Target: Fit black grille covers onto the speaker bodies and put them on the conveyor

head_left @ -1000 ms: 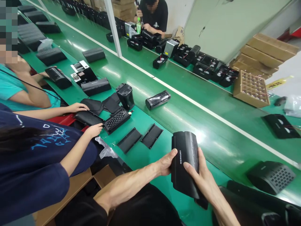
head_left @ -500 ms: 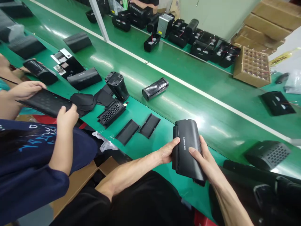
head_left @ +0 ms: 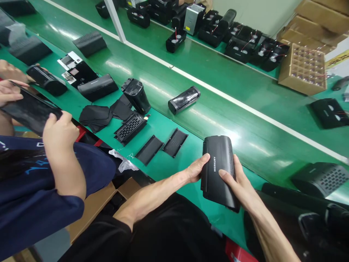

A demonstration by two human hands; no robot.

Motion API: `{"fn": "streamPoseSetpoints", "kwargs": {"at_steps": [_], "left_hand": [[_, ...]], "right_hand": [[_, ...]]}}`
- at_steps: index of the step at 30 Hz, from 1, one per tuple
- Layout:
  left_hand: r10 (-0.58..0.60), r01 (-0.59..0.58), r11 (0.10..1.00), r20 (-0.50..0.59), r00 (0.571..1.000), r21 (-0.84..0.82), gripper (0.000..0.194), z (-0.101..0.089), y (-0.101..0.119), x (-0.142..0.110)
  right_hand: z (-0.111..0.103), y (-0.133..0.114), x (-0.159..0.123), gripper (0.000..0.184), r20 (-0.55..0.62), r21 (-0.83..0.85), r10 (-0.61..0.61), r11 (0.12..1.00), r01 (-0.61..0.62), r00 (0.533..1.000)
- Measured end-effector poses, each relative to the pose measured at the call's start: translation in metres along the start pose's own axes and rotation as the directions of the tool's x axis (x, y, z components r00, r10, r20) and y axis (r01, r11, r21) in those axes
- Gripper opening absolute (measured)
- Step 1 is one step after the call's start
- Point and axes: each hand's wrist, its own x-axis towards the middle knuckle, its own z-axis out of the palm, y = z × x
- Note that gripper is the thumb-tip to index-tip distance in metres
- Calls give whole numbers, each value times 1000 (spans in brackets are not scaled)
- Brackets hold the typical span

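Observation:
Between both hands I hold a black plastic speaker housing (head_left: pixel 221 185) with "MERKURY" printed on it, above the table's near edge. My left hand (head_left: pixel 198 168) grips its left side, thumb on the front face. Around its right side, my right hand (head_left: pixel 238 180) is closed, with the thumb pressed beside the lettering. The fingers behind the housing are hidden. Left of it on the green table lie two flat black panels, a nearer panel (head_left: pixel 149 150) and a farther panel (head_left: pixel 175 142). A black part with a honeycomb grille (head_left: pixel 131 128) rests beyond them.
At left a co-worker's hand (head_left: pixel 58 134) holds a dark panel (head_left: pixel 29 109). A glossy cylindrical housing (head_left: pixel 184 100) lies on the green conveyor (head_left: pixel 231 120). An upright housing (head_left: pixel 135 96) stands near stacked black sheets (head_left: pixel 95 117). A perforated housing (head_left: pixel 319 178) is at right; a divided carton (head_left: pixel 302 69) stands behind.
The housing in my hands has turned slightly, and the strip along its left side sits closer to the body. The co-worker's hands and panel have moved left. My view has shifted a little.

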Motion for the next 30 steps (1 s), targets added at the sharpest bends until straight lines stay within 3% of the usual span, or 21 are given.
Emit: {"fn": "streamPoseSetpoints", "kwargs": {"at_steps": [3,9,15,17,19,21,24,26,28,30], "left_hand": [[19,-19,1000,-34,999,-6,93,-3,-5,-2],[1,-4,998,-43,999,-69,97,9,-9,-6],[72,-75,997,-142,987,-14,89,11,2,-10],[155,-151,988,-230,961,32,82,7,5,-10],[233,-231,972,-328,915,47,77,6,3,-9],[281,-288,956,-408,869,45,76,7,-3,-6],[319,-327,943,-448,835,63,79,9,-14,-3],[293,-289,955,-391,873,69,84,6,-14,-9],[218,-197,976,-310,925,95,88,-4,-1,-21],[186,-143,973,-251,950,181,91,-18,23,-35]], "right_hand": [[3,1,-3,113,5,-13,17,1000,-17,1000],[12,-2,-3,119,12,-4,74,997,-73,997],[11,7,-7,110,76,136,-9,991,-2,997],[25,15,-21,108,-3,211,-58,976,58,998],[51,21,-36,117,-186,218,-82,968,123,979],[80,23,-46,121,-398,167,-85,972,164,913],[104,21,-47,101,-601,115,-106,969,217,792],[96,24,-47,92,-608,124,-117,963,239,785],[76,33,-52,91,-553,166,-92,962,218,828],[53,49,-64,90,-452,233,-40,959,161,891]]}}
